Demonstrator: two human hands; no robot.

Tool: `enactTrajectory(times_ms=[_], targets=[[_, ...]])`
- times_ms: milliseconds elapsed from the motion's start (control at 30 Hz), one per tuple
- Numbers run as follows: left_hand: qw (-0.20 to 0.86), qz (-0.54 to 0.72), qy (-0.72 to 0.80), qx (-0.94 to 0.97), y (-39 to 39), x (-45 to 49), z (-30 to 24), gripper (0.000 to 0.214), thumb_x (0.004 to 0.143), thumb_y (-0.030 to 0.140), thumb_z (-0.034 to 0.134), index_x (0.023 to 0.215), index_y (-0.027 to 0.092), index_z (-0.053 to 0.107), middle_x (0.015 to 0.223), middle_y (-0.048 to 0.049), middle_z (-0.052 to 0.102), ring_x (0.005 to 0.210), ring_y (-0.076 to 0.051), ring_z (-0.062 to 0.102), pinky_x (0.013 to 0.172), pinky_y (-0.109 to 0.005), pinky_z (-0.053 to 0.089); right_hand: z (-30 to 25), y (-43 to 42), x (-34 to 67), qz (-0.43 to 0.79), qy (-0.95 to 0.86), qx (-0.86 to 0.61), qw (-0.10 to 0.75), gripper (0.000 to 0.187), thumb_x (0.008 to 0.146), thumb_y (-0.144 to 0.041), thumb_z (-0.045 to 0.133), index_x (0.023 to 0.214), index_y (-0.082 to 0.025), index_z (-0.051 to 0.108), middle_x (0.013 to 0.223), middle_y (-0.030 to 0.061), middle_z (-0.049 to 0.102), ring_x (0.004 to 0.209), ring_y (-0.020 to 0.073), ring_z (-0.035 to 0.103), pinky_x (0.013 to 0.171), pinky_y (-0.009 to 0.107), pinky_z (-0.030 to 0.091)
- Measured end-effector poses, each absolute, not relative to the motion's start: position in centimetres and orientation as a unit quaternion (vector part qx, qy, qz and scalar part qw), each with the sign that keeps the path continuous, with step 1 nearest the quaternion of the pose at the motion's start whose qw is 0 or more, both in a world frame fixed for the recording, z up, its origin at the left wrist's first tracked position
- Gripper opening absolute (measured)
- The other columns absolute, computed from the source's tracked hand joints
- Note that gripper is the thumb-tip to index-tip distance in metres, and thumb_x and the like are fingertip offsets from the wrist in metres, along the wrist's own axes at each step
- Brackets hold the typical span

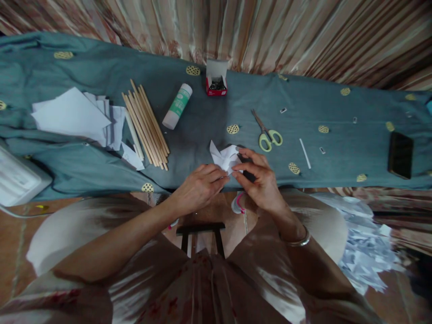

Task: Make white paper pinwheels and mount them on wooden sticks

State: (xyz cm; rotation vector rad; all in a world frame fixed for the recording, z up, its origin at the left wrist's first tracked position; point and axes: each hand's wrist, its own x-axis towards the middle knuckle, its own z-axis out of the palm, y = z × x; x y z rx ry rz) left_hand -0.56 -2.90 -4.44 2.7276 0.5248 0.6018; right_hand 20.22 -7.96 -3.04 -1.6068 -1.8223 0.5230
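Paper pinwheel [225,157]: likely light, easily creased; best held at centre.
Left hand [201,186]: fingers pinching near edge.
Right hand [261,177]: fingers gripping right side.

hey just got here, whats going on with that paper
A person holds a piece of folded white paper with both hands, the left hand at its near edge and the right hand at its right side. Scissors lie beyond it to the right, untouched. Wooden sticks and a stack of white sheets lie to the left.
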Motion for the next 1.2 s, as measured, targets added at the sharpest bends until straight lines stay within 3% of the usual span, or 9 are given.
enactTrajectory(times_ms=[267,600,1200], targets=[[0.151,0.194,0.169,0.955,-3.3,-0.5,-4.4,0.023,0.101,0.019,0.044,0.105,0.011,0.066,0.112,-0.0107,0.071,0.106,-0.022,0.061,0.084,-0.035,0.050,-3.0,-7.8,22.4,0.251,-0.742,-0.561,0.269,0.010,0.087,-0.023,0.068,0.086,-0.029,0.076,0.142,0.0006,0.057,0.131,0.0250,0.052,0.108,0.052,0.044],[0.153,0.205,0.187,0.948,-3.1,-0.5,-4.5,0.026,0.100,0.017,0.043,0.117,0.010,0.062,0.110,-0.0126,0.069,0.098,-0.022,0.063,0.085,-0.037,0.054,-3.8,-7.1,20.5,0.176,-0.706,-0.613,0.307,0.013,0.089,-0.031,0.065,0.081,-0.023,0.072,0.133,0.0064,0.063,0.129,0.0277,0.054,0.108,0.052,0.045],[0.188,0.204,0.206,0.938,-2.8,-0.1,-4.7,0.025,0.098,0.017,0.043,0.109,0.009,0.064,0.105,-0.0133,0.066,0.096,-0.021,0.062,0.083,-0.035,0.056,-3.4,-7.4,19.8,0.119,-0.693,-0.634,0.322,0.008,0.088,-0.029,0.065,0.085,-0.023,0.068,0.129,0.0081,0.065,0.125,0.0286,0.054,0.108,0.053,0.045]])
